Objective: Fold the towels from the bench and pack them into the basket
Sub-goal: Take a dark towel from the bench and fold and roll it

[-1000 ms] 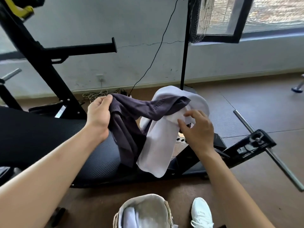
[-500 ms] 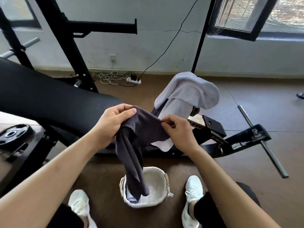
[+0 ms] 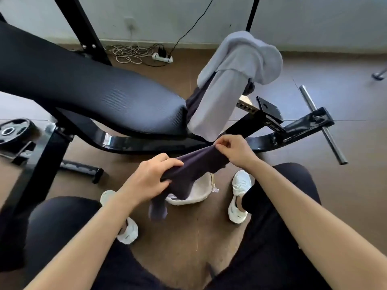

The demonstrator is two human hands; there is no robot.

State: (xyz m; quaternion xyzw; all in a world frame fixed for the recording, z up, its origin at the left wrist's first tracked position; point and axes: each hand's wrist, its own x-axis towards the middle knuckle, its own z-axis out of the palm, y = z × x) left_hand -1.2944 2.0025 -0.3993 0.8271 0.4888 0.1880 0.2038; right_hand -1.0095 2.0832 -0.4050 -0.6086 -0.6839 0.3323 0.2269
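Stretching a dark grey-purple cloth towel (image 3: pixel 194 164) out between both hands, low over the white woven basket (image 3: pixel 199 193) set on the brown floor (image 3: pixel 188 237) between two white trainers (image 3: pixel 240 185). Gripped at the bunched near end in the left hand (image 3: pixel 150 178), with fingers curled round the cloth. Pinched at the far corner in the right hand (image 3: pixel 234 151), thumb against fingertips. Pulled taut this way, most likely, to find an edge and begin the fold, with the loose tail hanging down past the basket's near rim. Kept close above the basket, apparently, for a short drop once folded. Waiting behind, draped over the raised end of the black padded counter (image 3: pixel 94 91): a pale grey towel (image 3: pixel 240 65), with a darker cloth (image 3: pixel 193 101) hanging beneath it. As for writing: small white lettering (image 3: pixel 272 127) on the counter's black steel frame, too small to read. No brand legible on either towel.
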